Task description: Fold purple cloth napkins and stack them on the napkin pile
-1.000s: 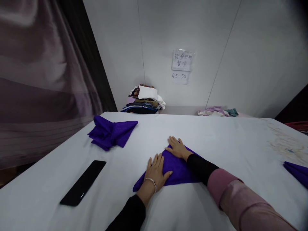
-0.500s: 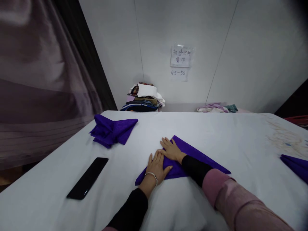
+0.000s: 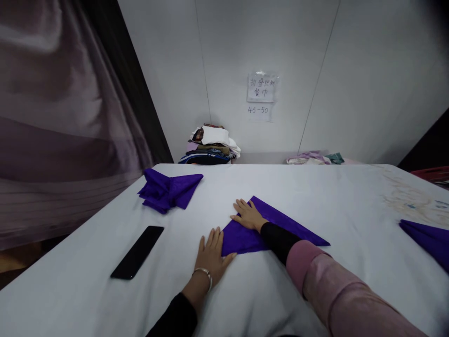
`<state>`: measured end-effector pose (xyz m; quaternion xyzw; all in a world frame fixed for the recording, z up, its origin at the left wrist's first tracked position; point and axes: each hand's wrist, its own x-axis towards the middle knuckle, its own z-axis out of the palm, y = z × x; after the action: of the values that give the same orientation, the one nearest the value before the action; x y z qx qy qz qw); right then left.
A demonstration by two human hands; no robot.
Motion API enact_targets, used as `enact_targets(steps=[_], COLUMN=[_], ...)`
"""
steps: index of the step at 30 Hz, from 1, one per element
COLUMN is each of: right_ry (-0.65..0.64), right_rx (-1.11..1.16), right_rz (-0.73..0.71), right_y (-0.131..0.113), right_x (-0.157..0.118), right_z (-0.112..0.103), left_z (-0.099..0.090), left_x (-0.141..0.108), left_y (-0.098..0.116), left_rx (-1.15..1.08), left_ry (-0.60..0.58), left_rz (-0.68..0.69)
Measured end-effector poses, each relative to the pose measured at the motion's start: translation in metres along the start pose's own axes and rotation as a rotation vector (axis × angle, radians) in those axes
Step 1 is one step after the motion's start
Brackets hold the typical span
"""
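A purple cloth [image 3: 242, 239] lies flat on the white-covered table, folded into a wide triangle with its peak pointing away from me. My right hand [image 3: 248, 215] rests open on its upper left edge near the peak, fingers spread. At the cloth's left corner, my left hand [image 3: 213, 254] lies open, palm down, and covers that corner; a silver bracelet circles the wrist. Neither hand grips anything. The right forearm passes over the middle of the cloth and hides part of it.
A crumpled purple cloth [image 3: 166, 189] sits at the back left, with a black phone [image 3: 138, 252] nearer me. Another purple cloth [image 3: 428, 238] lies at the right edge. Stacked clothes [image 3: 213, 145] stand beyond the table's far edge [image 3: 266, 165].
My left hand has slid left and toward me, from the cloth's middle to its left corner. The right hand stays nearly in place. The view has shifted slightly.
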<state>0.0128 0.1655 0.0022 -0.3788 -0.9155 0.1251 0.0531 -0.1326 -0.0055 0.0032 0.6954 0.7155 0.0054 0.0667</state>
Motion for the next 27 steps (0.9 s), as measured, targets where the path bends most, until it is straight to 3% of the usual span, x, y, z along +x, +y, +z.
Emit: enact_targets(steps=[3, 6, 11, 14, 20, 27], right_ry=[-0.016, -0.023, -0.040, -0.008, 0.009, 0.039], right_rx=[0.022, 0.038, 0.057, 0.054, -0.004, -0.072], right_rz=[0.004, 0.007, 0.014, 0.055, 0.147, 0.114], right_y=[0.000, 0.000, 0.001, 0.009, 0.049, 0.100], right_x=[0.000, 0.001, 0.002, -0.005, -0.054, -0.135], right_z=[0.000, -0.001, -0.009, -0.020, -0.027, -0.021], left_z=[-0.001, -0.012, -0.036, -0.031, -0.003, -0.001], left_x=[-0.024, -0.027, 0.017, 0.047, 0.063, 0.063], left_y=[-0.017, -0.021, 0.014, 0.036, 0.043, 0.040], left_rx=[0.028, 0.033, -0.004, -0.034, -0.047, -0.034], left_ry=[-0.037, -0.033, 0.133, 0.128, 0.051, 0.063], left_rz=[-0.042, -0.094, -0.029, 0.054, 0.092, 0.095])
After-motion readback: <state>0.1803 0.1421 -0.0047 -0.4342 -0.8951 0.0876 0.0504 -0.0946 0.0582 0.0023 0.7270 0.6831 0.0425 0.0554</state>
